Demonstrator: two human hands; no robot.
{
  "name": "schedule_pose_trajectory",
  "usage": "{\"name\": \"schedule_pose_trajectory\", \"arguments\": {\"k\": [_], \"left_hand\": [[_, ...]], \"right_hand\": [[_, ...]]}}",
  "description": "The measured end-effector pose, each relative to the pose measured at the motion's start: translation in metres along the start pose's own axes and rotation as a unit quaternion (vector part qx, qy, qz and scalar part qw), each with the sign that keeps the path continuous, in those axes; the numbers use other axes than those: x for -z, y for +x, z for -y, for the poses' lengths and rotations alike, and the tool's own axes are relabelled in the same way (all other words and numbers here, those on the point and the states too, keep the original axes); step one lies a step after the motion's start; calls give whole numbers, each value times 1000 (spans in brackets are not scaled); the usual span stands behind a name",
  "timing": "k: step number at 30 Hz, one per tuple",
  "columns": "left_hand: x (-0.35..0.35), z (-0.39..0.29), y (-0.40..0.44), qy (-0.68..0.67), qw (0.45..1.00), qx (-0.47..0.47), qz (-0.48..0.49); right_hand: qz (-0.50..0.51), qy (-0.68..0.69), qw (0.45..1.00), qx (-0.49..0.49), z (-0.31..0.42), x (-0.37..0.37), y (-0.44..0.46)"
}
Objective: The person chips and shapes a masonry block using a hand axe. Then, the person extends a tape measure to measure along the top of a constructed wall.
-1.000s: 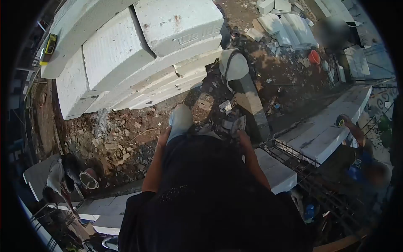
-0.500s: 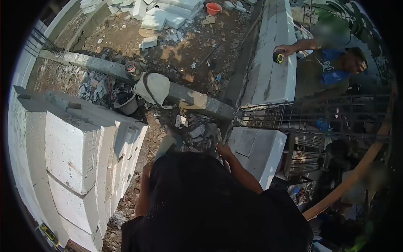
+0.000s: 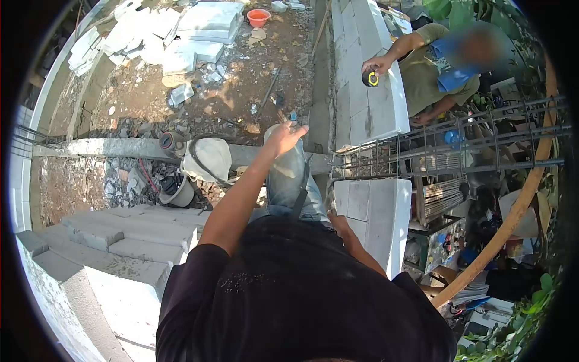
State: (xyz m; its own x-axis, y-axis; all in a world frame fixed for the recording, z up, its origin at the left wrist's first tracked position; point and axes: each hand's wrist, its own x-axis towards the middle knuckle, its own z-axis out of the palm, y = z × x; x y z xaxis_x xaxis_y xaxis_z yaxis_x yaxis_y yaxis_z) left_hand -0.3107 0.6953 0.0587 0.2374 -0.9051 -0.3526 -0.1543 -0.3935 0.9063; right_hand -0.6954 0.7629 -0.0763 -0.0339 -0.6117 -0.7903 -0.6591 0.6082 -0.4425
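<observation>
My left hand [image 3: 284,140] reaches forward above my raised knee in jeans [image 3: 286,172]. Its fingers are stretched out and I see nothing in them. My right hand [image 3: 339,224] is low at my side, close to the low wall of pale blocks [image 3: 359,202]. Its fingers are mostly hidden, so what it may hold does not show. A dark narrow strip [image 3: 300,198] lies along my leg; I cannot make out what it is. Left of my leg a whitish sack [image 3: 208,158] with a dark hose or strap leans by the concrete beam [image 3: 247,155].
A co-worker [image 3: 443,72] behind the block wall [image 3: 368,72] holds a black-and-yellow tape measure [image 3: 370,77] over it. A rebar cage [image 3: 452,145] crosses at right. Stacked blocks [image 3: 114,238] stand at left, a bucket [image 3: 180,192] near the beam, an orange basin [image 3: 259,18] far off.
My left hand has come up from beside my body and stretched forward. My leg has risen into view by the beam. The view has shifted; the co-worker still holds the tape measure.
</observation>
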Motion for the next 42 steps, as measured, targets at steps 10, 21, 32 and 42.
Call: {"name": "schedule_pose_trajectory", "arguments": {"k": [10, 21, 32, 42], "left_hand": [[-44, -127, 148, -89, 992, -45, 82], [-110, -113, 422, -346, 915, -159, 134], [-15, -124, 510, -182, 845, 47, 500], [140, -12, 463, -427, 891, 83, 130]], "right_hand": [[15, -159, 985, 60, 55, 29, 68], [357, -393, 800, 279, 500, 179, 232], [511, -363, 754, 198, 712, 195, 280], [227, -233, 942, 76, 589, 77, 426]]}}
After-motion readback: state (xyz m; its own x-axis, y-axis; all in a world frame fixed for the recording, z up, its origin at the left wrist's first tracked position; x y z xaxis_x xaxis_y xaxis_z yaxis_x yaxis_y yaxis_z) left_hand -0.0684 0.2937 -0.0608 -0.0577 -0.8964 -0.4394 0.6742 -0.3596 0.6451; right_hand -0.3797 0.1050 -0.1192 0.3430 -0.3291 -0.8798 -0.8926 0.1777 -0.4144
